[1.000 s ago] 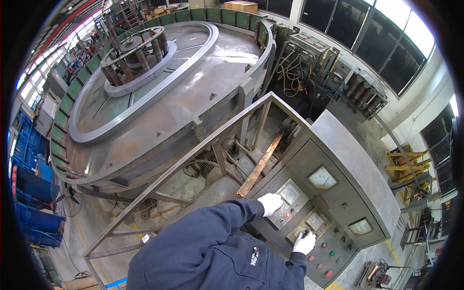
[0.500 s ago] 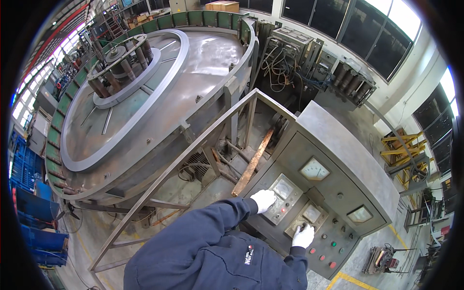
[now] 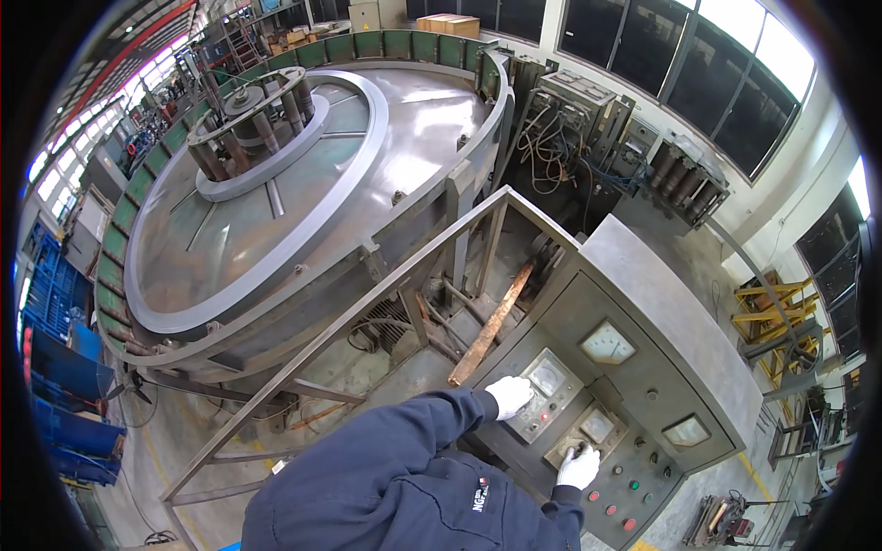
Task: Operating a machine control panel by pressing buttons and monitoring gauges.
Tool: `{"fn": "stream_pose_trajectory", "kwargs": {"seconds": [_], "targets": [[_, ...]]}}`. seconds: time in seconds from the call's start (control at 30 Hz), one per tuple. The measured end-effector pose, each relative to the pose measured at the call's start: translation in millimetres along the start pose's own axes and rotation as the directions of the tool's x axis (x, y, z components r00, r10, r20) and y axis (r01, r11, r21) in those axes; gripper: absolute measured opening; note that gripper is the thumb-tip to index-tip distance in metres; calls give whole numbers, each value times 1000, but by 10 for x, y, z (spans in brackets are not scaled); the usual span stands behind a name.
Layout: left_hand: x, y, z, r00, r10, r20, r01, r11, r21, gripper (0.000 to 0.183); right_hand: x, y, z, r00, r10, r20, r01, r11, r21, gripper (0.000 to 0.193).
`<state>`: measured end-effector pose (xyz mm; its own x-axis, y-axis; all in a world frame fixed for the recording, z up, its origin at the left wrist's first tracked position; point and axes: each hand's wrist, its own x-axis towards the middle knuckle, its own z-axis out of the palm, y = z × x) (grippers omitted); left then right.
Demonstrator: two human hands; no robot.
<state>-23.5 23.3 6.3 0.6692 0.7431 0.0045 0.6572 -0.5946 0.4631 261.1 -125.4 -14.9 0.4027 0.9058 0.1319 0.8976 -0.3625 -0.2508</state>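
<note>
My left hand [image 3: 510,397], in a white glove, rests at the left edge of the upper control module [image 3: 551,378]. Its fingers look curled; whatever lies under them is hidden. To its right, my right hand [image 3: 579,466], also gloved in white, pinches a dark knob [image 3: 581,447] on the lower control module [image 3: 595,426]. Both modules carry a dial gauge and sit on a grey control console [image 3: 675,317]. Red and green push buttons [image 3: 634,484] stand to the right of my right hand.
A huge round metal turntable [image 3: 367,230] with green side panels fills the left, behind a metal frame rail [image 3: 367,317]. A worn wooden bar [image 3: 493,326] leans beside the console. Yellow stands [image 3: 776,312] and a small wheeled machine [image 3: 726,521] are at the right.
The view has shifted, so the scene sits farther right and lower. The turntable's slots have turned slightly clockwise. Both hands keep their places on the console.
</note>
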Motion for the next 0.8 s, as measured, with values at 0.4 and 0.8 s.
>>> {"fn": "stream_pose_trajectory", "kwargs": {"seconds": [0.4, 0.8], "targets": [[8, -18, 45, 1000, 18, -4, -18, 1000, 16, 16, 3, -2, 2, 1000, -1, 11, 1, 1000, -30, 32], [-7, -64, 170, 996, 17, -87, -18, 1000, -11, 18, 6, -12, 0, 1000, 10, 26, -10, 1000, -17, 34]]}}
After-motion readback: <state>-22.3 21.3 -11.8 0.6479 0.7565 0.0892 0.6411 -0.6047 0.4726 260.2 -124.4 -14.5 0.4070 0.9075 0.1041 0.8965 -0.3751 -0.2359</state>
